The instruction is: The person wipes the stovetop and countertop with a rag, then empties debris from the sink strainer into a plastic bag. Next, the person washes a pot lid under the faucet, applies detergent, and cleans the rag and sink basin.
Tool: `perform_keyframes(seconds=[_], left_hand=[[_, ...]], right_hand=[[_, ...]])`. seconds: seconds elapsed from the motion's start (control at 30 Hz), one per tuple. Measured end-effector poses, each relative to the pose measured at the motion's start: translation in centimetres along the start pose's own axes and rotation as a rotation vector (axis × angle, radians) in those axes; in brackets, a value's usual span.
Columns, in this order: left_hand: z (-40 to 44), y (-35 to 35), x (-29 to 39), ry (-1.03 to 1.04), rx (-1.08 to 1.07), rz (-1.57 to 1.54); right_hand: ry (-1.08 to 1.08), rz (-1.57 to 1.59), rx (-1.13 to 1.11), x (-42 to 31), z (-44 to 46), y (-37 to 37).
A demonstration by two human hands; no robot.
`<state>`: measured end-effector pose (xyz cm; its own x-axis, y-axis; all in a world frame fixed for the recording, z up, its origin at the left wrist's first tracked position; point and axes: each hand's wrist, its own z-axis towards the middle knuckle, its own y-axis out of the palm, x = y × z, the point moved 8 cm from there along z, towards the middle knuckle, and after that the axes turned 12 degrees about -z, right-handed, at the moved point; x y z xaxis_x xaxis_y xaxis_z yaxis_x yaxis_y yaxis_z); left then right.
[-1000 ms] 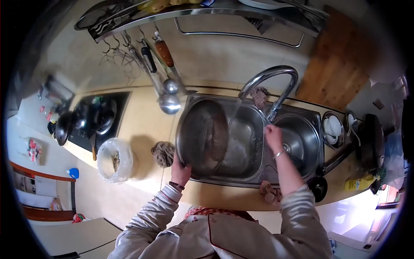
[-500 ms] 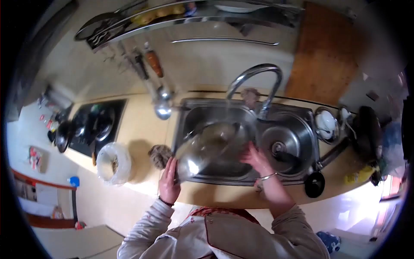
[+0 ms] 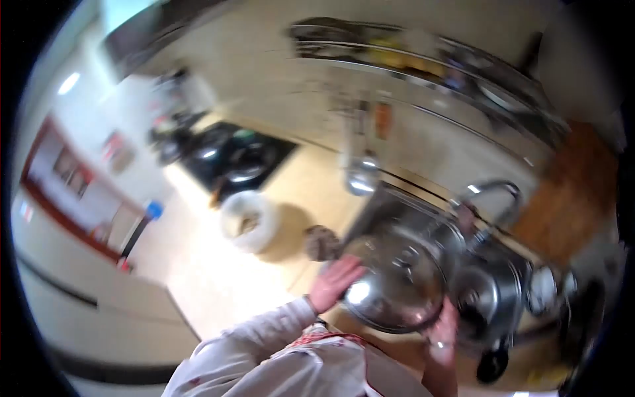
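Note:
Over the left basin of the steel sink [image 3: 380, 206], a large round shiny pan lid [image 3: 397, 298] is held tilted between both hands. My left hand [image 3: 338, 281] grips its left edge, and the fingers lie over the rim. At the lower right, my right hand [image 3: 444, 324] holds the opposite edge, its fingers partly hidden by the lid and blur. A crumpled brown-grey cloth [image 3: 322, 243] lies on the counter just beyond my left hand. The curved faucet [image 3: 510, 192] stands behind the sink, right of the lid.
A white lined bin [image 3: 248, 225] stands on the counter [image 3: 314, 178] to the left, with the black stove [image 3: 231, 155] behind it. A ladle [image 3: 362, 175] hangs on the wall. Bowls [image 3: 544, 288], a black-headed utensil [image 3: 493, 364] and a wooden board [image 3: 569, 192] are at the right.
My view has swung left, so the sink now appears farther right. The lid has moved nearer the front edge, and both hands now hold its rim; my right hand was open beside it.

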<state>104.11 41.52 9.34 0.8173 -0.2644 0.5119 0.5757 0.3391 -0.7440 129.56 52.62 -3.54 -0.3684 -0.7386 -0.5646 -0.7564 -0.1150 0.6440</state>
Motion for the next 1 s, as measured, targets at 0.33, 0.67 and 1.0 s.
perform_keyframes(seconds=[0.33, 0.67, 1.0], left_hand=[[0.3, -0.7, 1.2, 0.112, 0.009, 0.124], [1.4, 0.8, -1.0, -0.035, -0.078, -0.201], [-0.1, 2.4, -5.6, -0.237, 0.294, -0.556]], right_hand=[[-0.063, -0.307, 0.221, -1.2, 1.8, -7.7], [-0.038, -0.297, 0.257, -0.9, -1.1, -4.9], [-0.324, 0.008, 0.040, 0.9, -2.4, -1.9]])
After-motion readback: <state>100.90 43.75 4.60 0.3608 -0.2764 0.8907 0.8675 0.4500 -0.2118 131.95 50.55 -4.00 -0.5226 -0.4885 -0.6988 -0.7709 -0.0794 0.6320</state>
